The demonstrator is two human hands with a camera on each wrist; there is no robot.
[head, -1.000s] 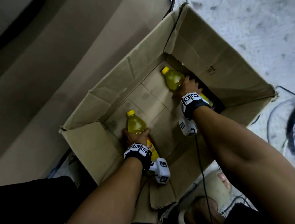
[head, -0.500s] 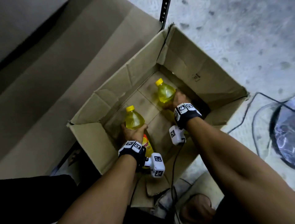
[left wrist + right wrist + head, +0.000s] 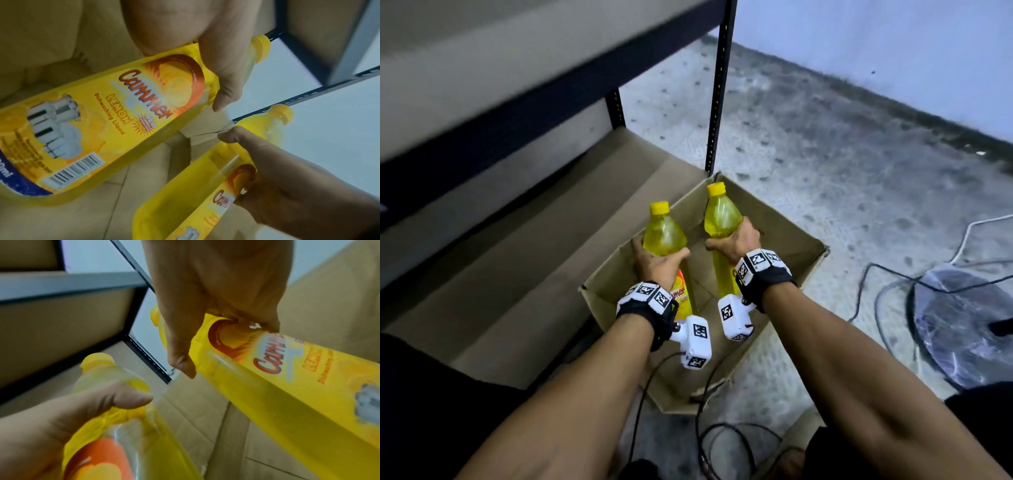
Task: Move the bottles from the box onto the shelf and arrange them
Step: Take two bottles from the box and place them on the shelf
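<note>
Two bottles held above the box.
Left hand [image 3: 658, 263] gripped the left bottle [image 3: 666, 236]; right hand [image 3: 739, 240] gripped the right bottle [image 3: 722, 216], box [image 3: 791, 246] beneath both.

Ahead and to the left, the dark shelf beam [image 3: 544, 102] crosses the view above both hands, with open room below it over the brown lower shelf board [image 3: 524, 260]. The black perforated upright [image 3: 717, 113] stands just beyond the cardboard box [image 3: 787, 246], narrowing the way in on the right. The box walls ring the space under the hands. To the right, the speckled floor [image 3: 825, 154] lies open as far as the loose cables [image 3: 873, 274] and a round fan guard [image 3: 962, 318].
</note>
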